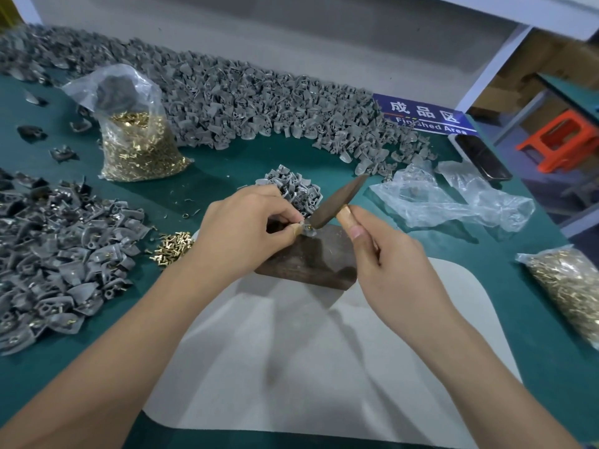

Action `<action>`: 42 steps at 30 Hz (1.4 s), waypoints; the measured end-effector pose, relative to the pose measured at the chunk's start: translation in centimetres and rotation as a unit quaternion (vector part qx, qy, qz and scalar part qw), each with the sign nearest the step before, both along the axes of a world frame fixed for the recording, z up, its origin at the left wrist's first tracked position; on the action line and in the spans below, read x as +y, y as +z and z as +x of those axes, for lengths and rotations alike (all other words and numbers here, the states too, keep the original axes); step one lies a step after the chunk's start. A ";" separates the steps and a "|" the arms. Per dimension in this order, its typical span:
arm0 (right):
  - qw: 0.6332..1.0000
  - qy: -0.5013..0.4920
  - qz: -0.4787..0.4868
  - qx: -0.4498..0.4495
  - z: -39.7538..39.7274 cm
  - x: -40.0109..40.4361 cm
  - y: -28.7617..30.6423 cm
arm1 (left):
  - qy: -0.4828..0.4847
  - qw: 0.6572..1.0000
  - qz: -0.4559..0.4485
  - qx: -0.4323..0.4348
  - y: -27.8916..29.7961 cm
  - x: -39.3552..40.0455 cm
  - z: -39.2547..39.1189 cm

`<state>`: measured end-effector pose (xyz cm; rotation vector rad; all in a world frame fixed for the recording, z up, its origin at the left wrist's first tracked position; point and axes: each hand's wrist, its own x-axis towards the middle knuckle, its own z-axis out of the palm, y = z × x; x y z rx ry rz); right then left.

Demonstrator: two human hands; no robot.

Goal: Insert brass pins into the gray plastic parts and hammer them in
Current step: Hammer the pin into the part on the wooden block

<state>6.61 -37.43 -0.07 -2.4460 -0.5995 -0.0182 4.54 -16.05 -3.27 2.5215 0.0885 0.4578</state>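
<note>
While left hand (246, 222) pinches part (307, 229), hammer (337, 202) touches.

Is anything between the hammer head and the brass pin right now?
Nothing visible. The hammer in the right hand has its lower tip at the brass pin, while the left hand fingers pinch the gray part just beside it on the wooden block.
</note>
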 end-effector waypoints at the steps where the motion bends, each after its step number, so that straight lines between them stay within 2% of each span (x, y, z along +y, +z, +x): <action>1: 1.000 -0.007 0.003 -0.003 0.1 0.0 0.0 | 0.000 1.000 0.001 0.000 0.0 0.0 0.0; 20: 0.999 -0.032 0.010 -0.016 -0.4 0.0 -0.2 | 0.002 1.000 0.005 0.005 -0.2 0.3 0.1; 23: 0.999 -0.026 -0.019 -0.012 -0.5 0.0 -0.2 | 0.001 1.000 0.005 0.008 -0.1 0.4 0.1; 32: 0.998 -0.049 0.014 -0.021 -0.8 0.3 -0.1 | 0.000 1.000 0.003 0.011 -0.1 0.5 0.1; 35: 0.999 -0.024 -0.028 0.000 -0.6 0.2 0.2 | 0.000 1.000 0.009 0.009 -0.1 0.6 0.1; 38: 0.999 -0.050 0.003 -0.022 -0.5 0.1 0.3 | -0.001 1.000 0.014 0.010 -0.2 0.7 0.3; 42: 1.000 -0.015 -0.007 -0.008 -0.5 0.2 0.3 | 0.002 1.000 0.011 0.006 -0.3 0.7 0.2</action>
